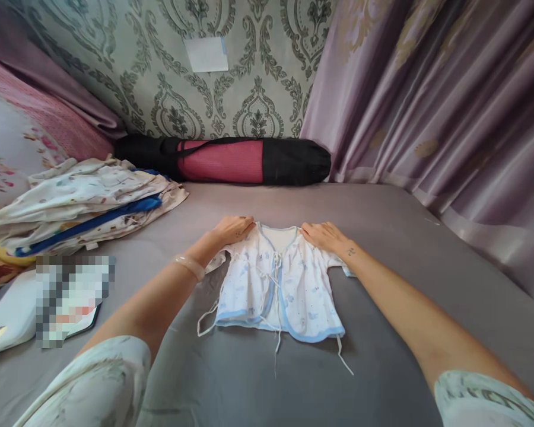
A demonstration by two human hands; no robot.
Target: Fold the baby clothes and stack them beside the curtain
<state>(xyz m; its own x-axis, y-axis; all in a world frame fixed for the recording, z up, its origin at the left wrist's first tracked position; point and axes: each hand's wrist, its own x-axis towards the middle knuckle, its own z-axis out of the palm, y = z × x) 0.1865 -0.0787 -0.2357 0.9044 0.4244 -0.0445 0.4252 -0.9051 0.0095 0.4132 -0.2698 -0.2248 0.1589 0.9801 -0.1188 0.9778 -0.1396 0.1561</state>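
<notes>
A small white baby shirt [309, 293] with blue trim and a pale blue print lies front side up on a grey sheet. White tie strings run down its middle, and loose ones trail from its lower corners. My left hand [235, 229] grips the shirt at the left shoulder, fingers closed on the cloth. At the right shoulder, my right hand [324, 236] pinches the fabric in the same way. Both sleeves stick out partly from beneath my hands and wrists.
Folded clothes [84, 196] are piled at the left. Nearer me lie a white device [11, 317] and a phone-like object [78, 302], partly blurred out. A black and pink rolled bag [222, 161] rests against the patterned wall. Purple curtains [427, 107] hang at the right.
</notes>
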